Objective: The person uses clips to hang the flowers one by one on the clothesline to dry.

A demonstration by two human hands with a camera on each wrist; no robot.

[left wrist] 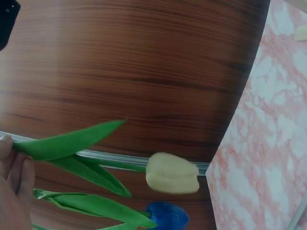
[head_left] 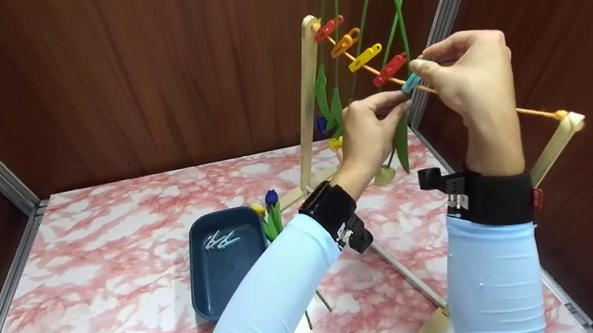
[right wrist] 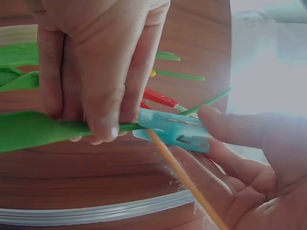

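Observation:
My right hand pinches the tail end of a light blue clothespin between thumb and fingers. The clothespin's mouth sits at the thin wooden rod, with a green stem running into it. Just beside that mouth, my left hand holds the stem between thumb and fingertips. From this hand a cream-white artificial tulip hangs bloom down, its green leaves spreading below the fingers. Further along the rod, red, orange and yellow clothespins clip other stems, including that of a blue tulip.
A wooden post carries the rod's far end; another post stands at the right. On the marbled table, a dark blue tray holds several pale clothespins. Loose tulips lie beside it, partly under my left sleeve.

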